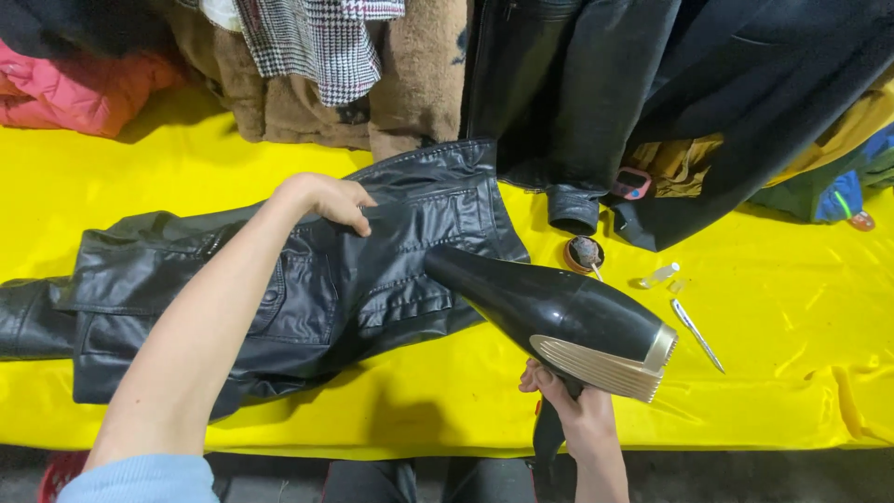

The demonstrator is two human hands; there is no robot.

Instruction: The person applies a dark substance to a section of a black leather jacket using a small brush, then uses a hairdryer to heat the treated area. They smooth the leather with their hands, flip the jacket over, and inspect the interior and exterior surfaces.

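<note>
A black leather jacket (307,279) lies spread across a yellow table cover (112,177). My left hand (331,197) rests on the jacket's upper part, fingers pinching a fold of the leather. In my right hand (573,401) is the handle of a black hair dryer (549,312). Its nozzle points left at the jacket's hem, just above the leather.
Hanging garments line the far edge: a pink coat (79,88), a checked coat (317,42), a brown fleece (419,74), dark jackets (670,93). A small round pot with a brush (584,253), a clear vial (659,275) and a metal tool (697,333) lie at right.
</note>
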